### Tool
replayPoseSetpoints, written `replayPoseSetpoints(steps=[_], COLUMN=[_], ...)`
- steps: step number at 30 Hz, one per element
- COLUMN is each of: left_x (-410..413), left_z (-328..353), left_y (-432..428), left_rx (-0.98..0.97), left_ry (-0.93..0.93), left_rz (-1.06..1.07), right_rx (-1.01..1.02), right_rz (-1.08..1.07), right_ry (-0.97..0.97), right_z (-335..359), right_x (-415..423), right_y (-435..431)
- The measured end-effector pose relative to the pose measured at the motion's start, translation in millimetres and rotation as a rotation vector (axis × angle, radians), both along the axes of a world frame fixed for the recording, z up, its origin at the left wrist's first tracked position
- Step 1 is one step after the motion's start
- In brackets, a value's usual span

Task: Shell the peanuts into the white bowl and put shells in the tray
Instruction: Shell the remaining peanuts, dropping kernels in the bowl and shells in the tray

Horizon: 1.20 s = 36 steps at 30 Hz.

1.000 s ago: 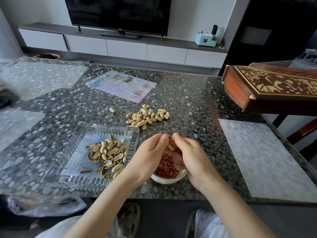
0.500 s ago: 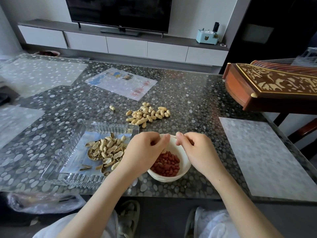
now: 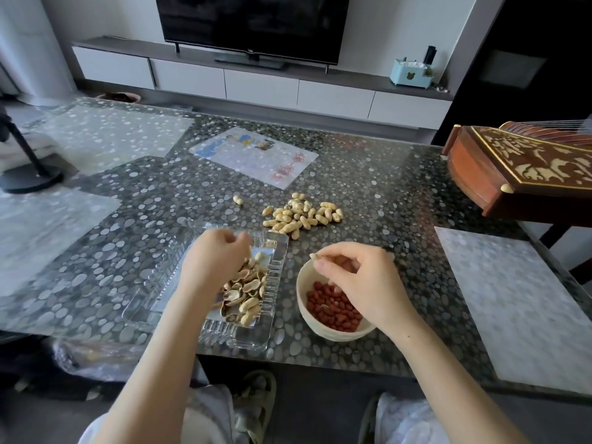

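Pinching a pale shell piece [image 3: 315, 257] btwn thumb & forefinger, the right hand [image 3: 362, 283] hovers over the far-left rim of the white bowl [image 3: 320, 330]. Its other fingers [image 3: 352, 267] are curled loosely under the palm. The bowl sits on the tabletop [image 3: 368, 193] near the front edge, just right of the tray [image 3: 237, 338] w/ a narrow gap btwn them. Red-skinned kernels [image 3: 333, 310] cover the bowl's bottom.

The left hand [image 3: 217, 257] hangs above the tray's middle w/ fingers bent downward. It's motion-blurred, so can't tell if they grip anything. A pale shell bit [image 3: 261, 256] shows just right of those fingers, lying or in the air – unclear.

The tray is clear ribbed glass, rectangular, set at an angle, its near corner close to the tabletop's front edge. Empty shells [image 3: 246, 293] are heaped in its right & near part.

Beyond tray & bowl lies a pile of unshelled peanuts [image 3: 301, 214], w/ one stray peanut [image 3: 237, 199] to its left, apart from the rest.

Further back is a printed placemat [image 3: 256, 157]. At right lies a pale mat [image 3: 512, 299], and above it the end of a carved wooden instrument [image 3: 519, 174] reaches in from the right. At far left is a black stand [image 3: 28, 177]. Against the back wall: TV [image 3: 253, 24] on a low white cabinet [image 3: 256, 84], w/ a light-blue box [image 3: 410, 73] on the cabinet's right part.

Below the tabletop's front edge – a sandal [image 3: 256, 402] and, at left, a crumpled plastic bag [image 3: 96, 357].
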<state>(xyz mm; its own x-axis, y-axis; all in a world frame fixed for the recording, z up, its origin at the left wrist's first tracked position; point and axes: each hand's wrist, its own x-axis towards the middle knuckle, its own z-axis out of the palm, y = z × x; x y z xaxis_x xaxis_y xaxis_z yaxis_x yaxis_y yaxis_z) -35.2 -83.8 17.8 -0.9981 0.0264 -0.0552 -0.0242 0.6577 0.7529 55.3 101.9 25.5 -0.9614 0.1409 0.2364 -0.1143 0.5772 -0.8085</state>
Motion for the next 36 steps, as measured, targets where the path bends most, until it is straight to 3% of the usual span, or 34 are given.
replayPoseSetpoints(steps=[3, 7, 9, 14, 21, 24, 29, 33, 36], left_x=[-11.2, -19.7, -21.4, -29.2, -32.1, -30.6, -27.1, -17.3, -0.9], left_z=[-6.8, -9.8, -9.0, -9.1, -9.4, -9.1, -2.0, 5.7, 13.6], left_y=[-12.5, -19.5, -22.3, -30.7, -28.5, -25.7, -21.9, -13.4, 1.9], left_rx=[-0.198, -0.295, -0.285, -0.192, -0.137, -0.133, -0.082, 0.035, 0.27], left_ry=[-0.008, -0.018, -0.003, 0.059, 0.116, 0.151, 0.187, 0.194, 0.102], left_rz=[0.04, 0.048, 0.05, 0.121, 0.091, 0.082, 0.04, -0.074, -0.242], right_rx=[0.076, 0.236, 0.292, 0.497, 0.863, 0.908, 0.774, 0.159, -0.036], right_rz=[0.085, 0.185, 0.182, -0.094, -0.005, 0.007, -0.036, 0.074, 0.128], right_ry=[-0.017, -0.091, -0.126, -0.181, -0.331, -0.353, -0.275, -0.276, -0.164], right_z=[2.7, 0.5, -1.8, -8.4, -19.1, -22.0, -17.5, 2.1, 16.9], right_x=[-19.3, -47.1, -60.7, -111.7, -156.4, -163.7, -158.3, -123.1, -76.9], right_y=[-22.1, -47.1, -49.6, -22.9, -13.0, -13.5, -9.2, -11.6, -12.8])
